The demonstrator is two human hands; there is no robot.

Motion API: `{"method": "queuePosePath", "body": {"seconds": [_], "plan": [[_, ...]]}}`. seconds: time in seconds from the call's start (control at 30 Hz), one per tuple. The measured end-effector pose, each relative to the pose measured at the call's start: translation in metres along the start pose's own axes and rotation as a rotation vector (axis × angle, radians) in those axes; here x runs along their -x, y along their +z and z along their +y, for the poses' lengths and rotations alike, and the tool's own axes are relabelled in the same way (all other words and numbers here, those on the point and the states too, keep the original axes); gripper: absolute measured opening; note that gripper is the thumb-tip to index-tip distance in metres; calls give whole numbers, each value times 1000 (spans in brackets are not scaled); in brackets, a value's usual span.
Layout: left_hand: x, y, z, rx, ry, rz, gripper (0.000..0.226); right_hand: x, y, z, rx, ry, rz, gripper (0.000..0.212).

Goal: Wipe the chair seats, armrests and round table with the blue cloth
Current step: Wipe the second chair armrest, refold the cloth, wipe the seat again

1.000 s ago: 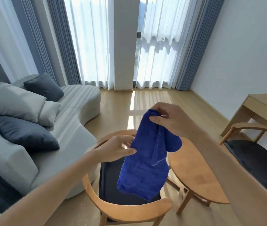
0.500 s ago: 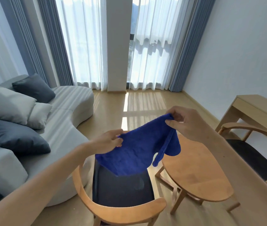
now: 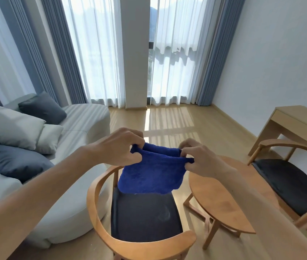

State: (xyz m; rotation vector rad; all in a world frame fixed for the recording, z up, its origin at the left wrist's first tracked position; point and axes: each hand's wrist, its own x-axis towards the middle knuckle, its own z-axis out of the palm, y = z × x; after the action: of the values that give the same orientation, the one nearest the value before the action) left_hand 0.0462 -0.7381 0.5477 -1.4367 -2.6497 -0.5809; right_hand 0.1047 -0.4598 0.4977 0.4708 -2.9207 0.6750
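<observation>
Both my hands pinch the cloth (image 3: pixel 151 175) above the chair (image 3: pixel 145 218): left hand (image 3: pixel 122 147), right hand (image 3: pixel 195 156); round desk (image 3: pixel 216 199) beside chair.

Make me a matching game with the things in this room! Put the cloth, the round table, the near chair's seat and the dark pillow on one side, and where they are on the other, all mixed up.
Things:
1. blue cloth
2. round table
3. near chair seat
4. dark blue pillow

Places:
A. on the grey sofa
B. right below the hanging cloth
C. pinched between the left hand and the right hand
D. standing between the two wooden chairs

Pairs: 1-C, 2-D, 3-B, 4-A
</observation>
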Motion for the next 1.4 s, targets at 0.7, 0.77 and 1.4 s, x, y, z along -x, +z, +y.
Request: {"method": "queuePosePath", "body": {"seconds": [0.7, 0.77, 1.4], "plan": [[1, -17, 25, 128, 166, 26, 19, -3, 24, -15, -454, -6, -291, 19], [1, -19, 25, 135, 169, 38, 19, -3, 26, -16, -486, 8, -281, 15], [12, -17, -19, -1, -141, 58, 35, -10, 11, -19, -471, 66, 40, 8]]}}
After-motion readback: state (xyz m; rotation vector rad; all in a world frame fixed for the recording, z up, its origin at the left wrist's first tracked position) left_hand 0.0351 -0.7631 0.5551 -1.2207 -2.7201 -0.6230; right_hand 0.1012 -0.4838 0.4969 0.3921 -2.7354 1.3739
